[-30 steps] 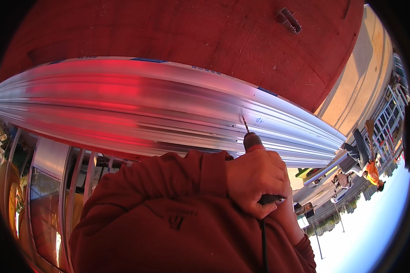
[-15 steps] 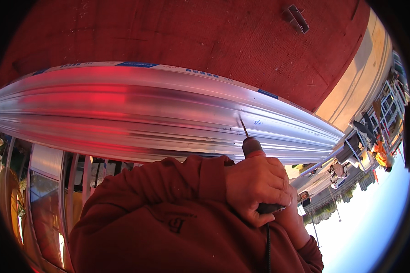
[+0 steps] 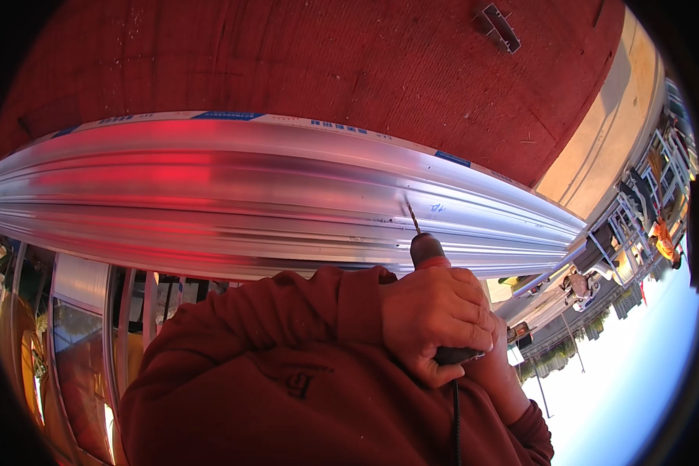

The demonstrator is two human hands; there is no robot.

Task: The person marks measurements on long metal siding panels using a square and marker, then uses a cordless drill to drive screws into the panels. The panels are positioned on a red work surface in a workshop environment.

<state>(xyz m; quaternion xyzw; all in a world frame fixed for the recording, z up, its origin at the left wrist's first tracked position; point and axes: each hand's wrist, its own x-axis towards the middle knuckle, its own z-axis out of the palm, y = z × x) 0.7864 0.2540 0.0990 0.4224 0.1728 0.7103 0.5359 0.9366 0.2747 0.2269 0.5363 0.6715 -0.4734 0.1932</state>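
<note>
A corded power drill [image 3: 427,248] is in my left hand [image 3: 436,317], whose fingers are wrapped round its body and handle. Its thin drill bit [image 3: 413,215] points away from me, over silvery aluminium profiles [image 3: 287,182]. The bit's tip appears to meet the metal near a dark mark, left of a blue handwritten mark [image 3: 437,208]. Behind the left hand, my right hand [image 3: 502,342] lies close against the drill's far side; its fingers are hidden. A black cord [image 3: 457,419] hangs from the handle over my maroon sweatshirt.
Beyond the profiles lies a red board surface [image 3: 287,62] with a short metal offcut [image 3: 502,28] on it. Metal frames [image 3: 105,326] stand at the lower left. A person in orange [image 3: 664,239] is at the far right, near more frames and a parked scooter [image 3: 579,287].
My view has shifted slightly, and the person in orange has moved a little to the right and up. My hands and the drill hold nearly the same place.
</note>
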